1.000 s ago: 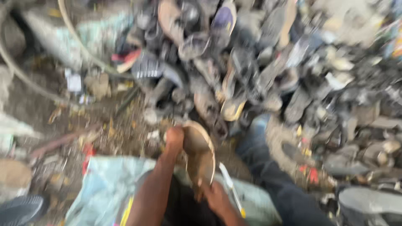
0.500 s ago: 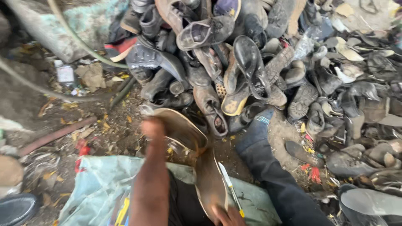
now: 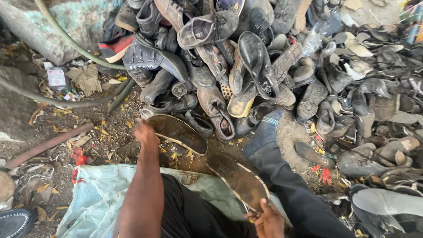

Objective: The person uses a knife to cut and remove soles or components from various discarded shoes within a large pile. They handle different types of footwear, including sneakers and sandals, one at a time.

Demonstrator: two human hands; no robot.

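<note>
A dirty brown, flat shoe sole [image 3: 178,132] is pinched at its end by the left hand [image 3: 146,133] above littered ground; the right hand [image 3: 266,220] grips a second worn sole [image 3: 238,180]; both look light, bendy, best held by edges

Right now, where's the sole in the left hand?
Head view, left of centre: the left hand holds the dark sole at the foot of the shoe pile, above the pale sheet.

single head view, looking steeply down, close over lap, shoe pile [image 3: 282,66] ahead.
</note>
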